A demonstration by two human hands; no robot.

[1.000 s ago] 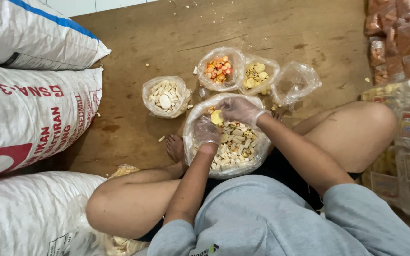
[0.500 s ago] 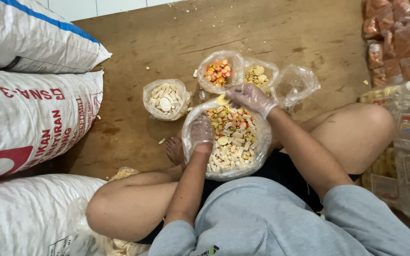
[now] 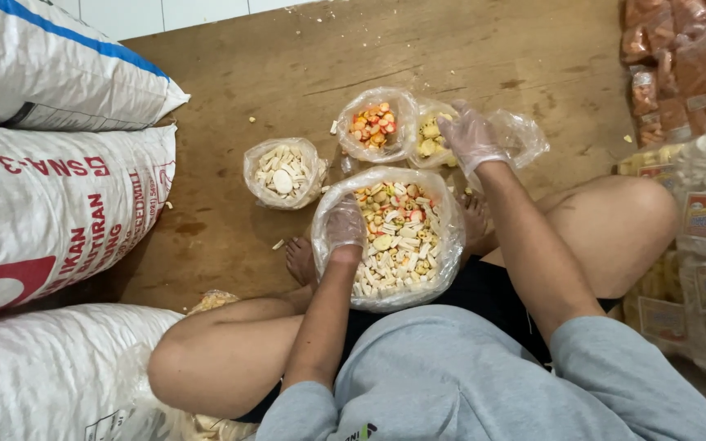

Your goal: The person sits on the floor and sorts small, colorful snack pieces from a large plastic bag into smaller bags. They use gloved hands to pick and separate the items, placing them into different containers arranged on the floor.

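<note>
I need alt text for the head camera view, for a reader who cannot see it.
A person sitting cross-legged on a brown wooden floor holds a large clear plastic bag of mixed crackers with the gloved left hand, while the gloved right hand reaches into a small clear bag of yellow crackers.

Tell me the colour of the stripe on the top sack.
Blue stripe on the white woven sack; head view.
</note>
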